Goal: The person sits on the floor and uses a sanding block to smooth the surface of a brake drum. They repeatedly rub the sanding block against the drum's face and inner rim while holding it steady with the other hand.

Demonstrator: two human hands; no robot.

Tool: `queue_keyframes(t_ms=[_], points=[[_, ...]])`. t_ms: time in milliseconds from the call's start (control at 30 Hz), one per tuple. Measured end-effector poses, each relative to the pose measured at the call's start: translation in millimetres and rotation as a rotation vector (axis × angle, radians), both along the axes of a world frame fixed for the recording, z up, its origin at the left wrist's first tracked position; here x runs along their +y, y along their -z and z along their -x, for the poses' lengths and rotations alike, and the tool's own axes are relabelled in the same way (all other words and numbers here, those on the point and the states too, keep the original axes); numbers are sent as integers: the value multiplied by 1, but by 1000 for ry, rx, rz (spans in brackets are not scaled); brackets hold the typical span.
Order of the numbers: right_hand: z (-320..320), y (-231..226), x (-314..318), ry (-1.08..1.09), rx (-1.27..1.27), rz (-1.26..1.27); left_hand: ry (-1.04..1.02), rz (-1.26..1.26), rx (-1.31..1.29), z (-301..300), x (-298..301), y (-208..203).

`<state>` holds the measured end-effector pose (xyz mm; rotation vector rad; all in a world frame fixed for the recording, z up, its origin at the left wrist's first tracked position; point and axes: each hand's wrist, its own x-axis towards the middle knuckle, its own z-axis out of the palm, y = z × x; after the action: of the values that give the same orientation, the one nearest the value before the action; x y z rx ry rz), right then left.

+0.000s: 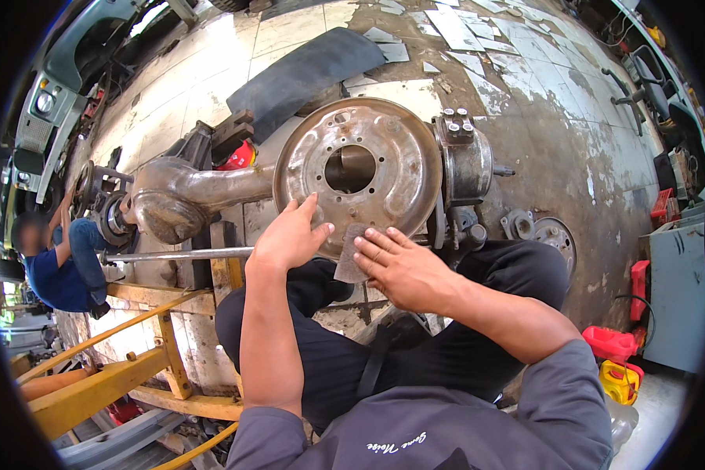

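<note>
A round, brown-stained metal brake backing plate (411,145) with a large center hole and small bolt holes faces me, mounted at the end of an axle housing (172,196). At its lower left, my left hand (290,235) rests with fingers spread and fingertips against the plate, holding nothing. My right hand (403,266) lies over a piece of grey-brown sandpaper (352,254), pressing it to the plate's lower edge. The sandpaper's left part sticks out past my fingers; its grit side is hidden.
A metal cylinder with bolts (466,164) stands right of the plate. A long rod (184,254) and yellow frame (102,392) lie left. Another person (66,258) crouches at the axle's far left end. A grey cabinet (677,290) and red and yellow containers (615,356) are right.
</note>
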<state>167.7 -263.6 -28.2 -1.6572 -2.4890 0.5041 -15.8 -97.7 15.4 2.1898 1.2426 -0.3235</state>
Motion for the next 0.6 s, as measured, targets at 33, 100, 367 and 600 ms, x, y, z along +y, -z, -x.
queue_keyframes(t_ms=[33,100,367,600], points=[[-2,0,5,-15,18,19,2,-13,-4,4,-1,2],[-17,-8,15,109,-29,-43,5,-42,-23,10,-1,6],[1,-1,1,24,42,-3,7,-21,5,3,0,2],[-19,-6,11,207,-141,-115,-26,-34,47,-1,-4,-4]])
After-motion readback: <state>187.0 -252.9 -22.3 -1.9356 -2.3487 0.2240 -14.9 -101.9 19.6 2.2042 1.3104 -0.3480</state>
